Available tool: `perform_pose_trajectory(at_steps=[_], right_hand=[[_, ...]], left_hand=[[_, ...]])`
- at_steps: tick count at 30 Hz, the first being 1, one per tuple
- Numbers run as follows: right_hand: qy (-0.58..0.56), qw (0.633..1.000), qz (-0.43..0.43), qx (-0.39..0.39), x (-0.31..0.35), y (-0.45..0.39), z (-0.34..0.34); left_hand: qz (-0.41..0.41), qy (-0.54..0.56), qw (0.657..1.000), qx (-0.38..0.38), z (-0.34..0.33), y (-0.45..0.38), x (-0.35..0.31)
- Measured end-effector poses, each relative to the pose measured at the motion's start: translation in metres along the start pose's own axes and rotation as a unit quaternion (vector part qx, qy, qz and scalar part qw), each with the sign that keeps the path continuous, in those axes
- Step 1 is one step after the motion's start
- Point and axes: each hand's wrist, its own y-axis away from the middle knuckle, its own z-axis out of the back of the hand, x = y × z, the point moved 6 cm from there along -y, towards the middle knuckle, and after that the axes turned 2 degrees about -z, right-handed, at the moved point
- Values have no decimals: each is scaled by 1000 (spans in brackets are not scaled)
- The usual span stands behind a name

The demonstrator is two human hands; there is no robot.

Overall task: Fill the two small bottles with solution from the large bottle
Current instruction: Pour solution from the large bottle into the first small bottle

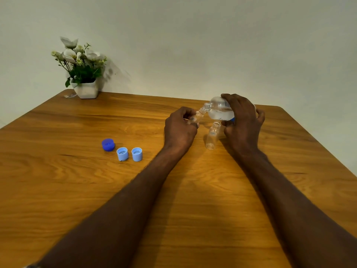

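Observation:
My right hand [242, 120] grips the large clear bottle [219, 109], tipped to the left with its open neck against the mouth of a small clear bottle [197, 118]. My left hand [180, 127] holds that small bottle tilted, above the wooden table [77, 190]. Liquid shows in the large bottle's lower side. The second small bottle [212, 135] stands upright and uncapped on the table between my hands, just below the large bottle.
Three loose caps lie left of my left arm: a dark blue cap [108, 144] and two light blue caps [122, 153] [137, 154]. A white pot of flowers [86, 88] stands at the far left corner, against the wall.

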Motion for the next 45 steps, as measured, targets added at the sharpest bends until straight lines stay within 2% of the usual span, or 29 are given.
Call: perform_pose_trajectory(at_steps=[45], right_hand=[[0,1000,10,-3,-1,-1,1]], left_hand=[[-3,-3,1000,-2,0,2,-3]])
